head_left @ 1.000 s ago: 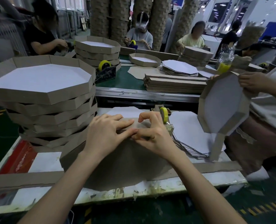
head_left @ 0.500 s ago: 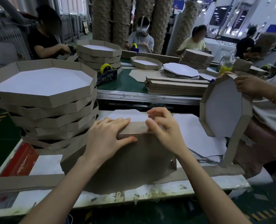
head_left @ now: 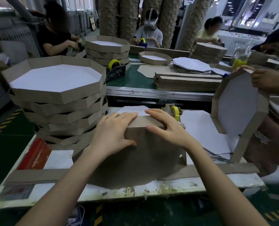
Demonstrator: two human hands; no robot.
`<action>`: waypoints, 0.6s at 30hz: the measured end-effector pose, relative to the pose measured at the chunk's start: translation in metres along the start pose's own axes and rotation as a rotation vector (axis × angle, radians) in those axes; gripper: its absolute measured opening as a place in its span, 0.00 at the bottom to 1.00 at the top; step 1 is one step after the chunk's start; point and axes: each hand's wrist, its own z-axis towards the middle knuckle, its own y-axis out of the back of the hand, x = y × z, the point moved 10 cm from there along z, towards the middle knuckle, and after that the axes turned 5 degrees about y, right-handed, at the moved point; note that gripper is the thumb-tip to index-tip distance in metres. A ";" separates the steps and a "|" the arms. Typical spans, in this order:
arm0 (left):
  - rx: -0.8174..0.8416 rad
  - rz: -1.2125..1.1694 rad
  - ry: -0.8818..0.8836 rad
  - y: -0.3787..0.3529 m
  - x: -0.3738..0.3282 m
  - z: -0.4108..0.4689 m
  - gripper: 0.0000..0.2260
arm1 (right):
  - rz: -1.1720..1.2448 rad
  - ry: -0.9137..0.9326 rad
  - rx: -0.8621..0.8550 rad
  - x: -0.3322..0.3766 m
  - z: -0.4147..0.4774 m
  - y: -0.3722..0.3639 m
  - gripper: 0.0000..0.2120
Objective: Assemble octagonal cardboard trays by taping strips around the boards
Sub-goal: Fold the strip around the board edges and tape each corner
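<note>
A brown octagonal cardboard board [head_left: 145,160] stands tilted on the worktable [head_left: 168,190] in front of me, its brown back facing me. A cardboard strip [head_left: 143,121] is folded over its top edge. My left hand [head_left: 114,132] lies over the left part of that edge, fingers flat on the strip and thumb pressing the board's back. My right hand [head_left: 164,128] presses the right part the same way, fingers spread. A yellow tape roll on its dispenser [head_left: 175,112] sits just behind my right hand.
A tall stack of finished octagonal trays [head_left: 57,98] stands at the left. Another person's hand [head_left: 266,80] holds an upright tray [head_left: 238,108] at the right. White boards [head_left: 205,128] lie under it. Strip piles [head_left: 187,80], a second dispenser [head_left: 115,69] and workers sit behind.
My right hand left the tape dispenser and came onto the board's top edge. Both hands now lie flatter and wider along the strip. The neighbour's tray shifted slightly.
</note>
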 end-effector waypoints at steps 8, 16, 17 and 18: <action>0.040 0.069 -0.131 0.002 -0.056 0.023 0.39 | 0.059 -0.061 -0.066 -0.015 -0.007 0.009 0.20; 0.048 0.159 -0.174 -0.002 -0.047 0.019 0.34 | 0.204 -0.282 -0.110 -0.050 -0.028 0.025 0.33; 0.026 0.108 -0.161 0.005 -0.040 0.015 0.36 | 0.208 -0.298 -0.072 -0.052 -0.029 0.025 0.32; 0.006 0.043 -0.146 0.012 -0.032 0.010 0.38 | 0.203 -0.289 -0.049 -0.050 -0.028 0.027 0.27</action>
